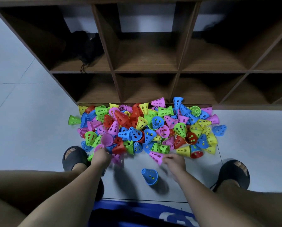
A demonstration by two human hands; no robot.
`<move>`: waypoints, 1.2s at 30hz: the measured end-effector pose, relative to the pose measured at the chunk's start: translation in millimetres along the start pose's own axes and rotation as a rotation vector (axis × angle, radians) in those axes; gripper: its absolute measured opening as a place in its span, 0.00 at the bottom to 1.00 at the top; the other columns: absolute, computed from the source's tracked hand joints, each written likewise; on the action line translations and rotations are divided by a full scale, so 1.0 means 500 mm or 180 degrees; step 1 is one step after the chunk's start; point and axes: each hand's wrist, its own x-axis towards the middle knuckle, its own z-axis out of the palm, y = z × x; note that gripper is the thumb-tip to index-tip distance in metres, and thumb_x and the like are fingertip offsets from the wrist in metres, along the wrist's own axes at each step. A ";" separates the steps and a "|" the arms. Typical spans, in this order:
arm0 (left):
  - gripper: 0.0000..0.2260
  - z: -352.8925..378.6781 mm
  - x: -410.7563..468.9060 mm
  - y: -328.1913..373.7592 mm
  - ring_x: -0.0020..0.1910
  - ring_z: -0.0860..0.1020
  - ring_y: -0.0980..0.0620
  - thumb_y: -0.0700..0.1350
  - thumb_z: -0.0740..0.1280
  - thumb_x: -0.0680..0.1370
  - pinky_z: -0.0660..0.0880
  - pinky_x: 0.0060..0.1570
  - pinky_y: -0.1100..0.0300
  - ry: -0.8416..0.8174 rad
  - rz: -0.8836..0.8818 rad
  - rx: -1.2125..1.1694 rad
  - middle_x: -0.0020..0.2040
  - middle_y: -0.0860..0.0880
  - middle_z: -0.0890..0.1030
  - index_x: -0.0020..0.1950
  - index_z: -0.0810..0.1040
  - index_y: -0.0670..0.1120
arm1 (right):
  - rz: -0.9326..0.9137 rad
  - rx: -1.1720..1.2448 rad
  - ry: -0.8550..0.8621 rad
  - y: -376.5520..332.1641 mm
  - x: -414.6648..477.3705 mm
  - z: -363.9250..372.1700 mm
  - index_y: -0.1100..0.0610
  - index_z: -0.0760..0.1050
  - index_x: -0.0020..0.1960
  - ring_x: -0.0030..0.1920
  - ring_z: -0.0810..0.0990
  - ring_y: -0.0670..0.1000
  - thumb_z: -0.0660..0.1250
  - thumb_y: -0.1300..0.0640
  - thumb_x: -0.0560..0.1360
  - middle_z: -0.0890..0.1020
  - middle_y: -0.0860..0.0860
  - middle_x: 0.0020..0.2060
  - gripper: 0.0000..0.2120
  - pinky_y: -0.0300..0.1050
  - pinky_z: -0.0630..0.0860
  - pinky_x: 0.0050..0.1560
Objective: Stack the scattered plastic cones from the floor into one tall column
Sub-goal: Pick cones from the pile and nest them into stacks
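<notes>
Head view: seemingly pinches, with right hand (pixel 174 161), rim of pink perforated plastic cone (pixel 156 157) lying sideways at near edge of pile (pixel 145 128), tip pointing away-left. Needs carrying near-left onto upright blue plastic cone (pixel 149 176) on floor (pixel 243 153). Left hand (pixel 101 156) blurred, grip unclear.

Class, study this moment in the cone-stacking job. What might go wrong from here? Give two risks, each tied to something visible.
1. The upright blue cone stands on the floor close to the right hand; a careless sweep might topple it.
2. The pile is tangled, with cones lying sideways; pulling the pink cone at its near edge may drag neighbours along. The left hand is motion-blurred, so its grip cannot be judged.
</notes>
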 end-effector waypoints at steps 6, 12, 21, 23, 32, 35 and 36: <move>0.10 -0.029 -0.042 0.029 0.42 0.83 0.46 0.37 0.68 0.76 0.78 0.44 0.57 0.0230 0.0143 -0.0205 0.43 0.48 0.87 0.44 0.88 0.50 | -0.0018 0.0563 -0.0313 -0.034 -0.046 0.009 0.63 0.84 0.48 0.35 0.83 0.51 0.74 0.70 0.73 0.86 0.58 0.37 0.05 0.34 0.74 0.29; 0.11 -0.051 -0.080 0.060 0.43 0.83 0.47 0.40 0.66 0.80 0.79 0.42 0.56 0.0515 0.0418 -0.0429 0.47 0.49 0.87 0.52 0.86 0.53 | 0.0108 0.0481 -0.1071 -0.045 -0.090 0.025 0.65 0.82 0.52 0.33 0.80 0.49 0.74 0.68 0.74 0.85 0.58 0.35 0.07 0.39 0.74 0.32; 0.13 -0.065 -0.145 0.114 0.39 0.87 0.45 0.35 0.68 0.78 0.79 0.29 0.59 0.0210 0.0273 -0.1718 0.47 0.44 0.85 0.58 0.78 0.49 | -0.0096 -0.0535 -0.0790 -0.006 -0.107 0.015 0.60 0.81 0.48 0.40 0.86 0.52 0.71 0.66 0.75 0.87 0.56 0.42 0.04 0.42 0.79 0.38; 0.10 -0.060 -0.152 0.123 0.38 0.86 0.47 0.34 0.68 0.79 0.80 0.30 0.58 -0.0099 0.0264 -0.1974 0.48 0.42 0.84 0.57 0.79 0.45 | -0.0074 -0.0635 -0.0689 0.005 -0.101 0.012 0.58 0.81 0.47 0.42 0.88 0.54 0.71 0.66 0.75 0.87 0.55 0.41 0.04 0.44 0.82 0.40; 0.06 0.025 -0.192 0.137 0.31 0.76 0.51 0.34 0.66 0.83 0.69 0.29 0.61 -0.1288 0.0250 -0.2050 0.37 0.43 0.79 0.47 0.79 0.40 | -0.0049 -0.1316 -0.0436 0.052 -0.067 -0.004 0.56 0.81 0.37 0.42 0.85 0.60 0.69 0.63 0.68 0.85 0.55 0.37 0.04 0.58 0.85 0.44; 0.09 0.068 -0.197 0.135 0.33 0.74 0.49 0.34 0.63 0.84 0.67 0.30 0.61 -0.1484 0.0078 -0.2151 0.36 0.43 0.76 0.44 0.77 0.40 | -0.0013 -0.1309 -0.0440 0.054 -0.066 -0.009 0.57 0.82 0.37 0.40 0.86 0.60 0.68 0.63 0.68 0.86 0.56 0.36 0.05 0.56 0.85 0.42; 0.11 0.080 -0.199 0.137 0.33 0.73 0.49 0.34 0.62 0.84 0.67 0.30 0.61 -0.1487 0.0014 -0.2218 0.36 0.43 0.76 0.43 0.77 0.41 | -0.0029 -0.1297 -0.0444 0.051 -0.069 -0.009 0.56 0.82 0.38 0.38 0.85 0.58 0.69 0.62 0.68 0.86 0.55 0.36 0.03 0.52 0.84 0.40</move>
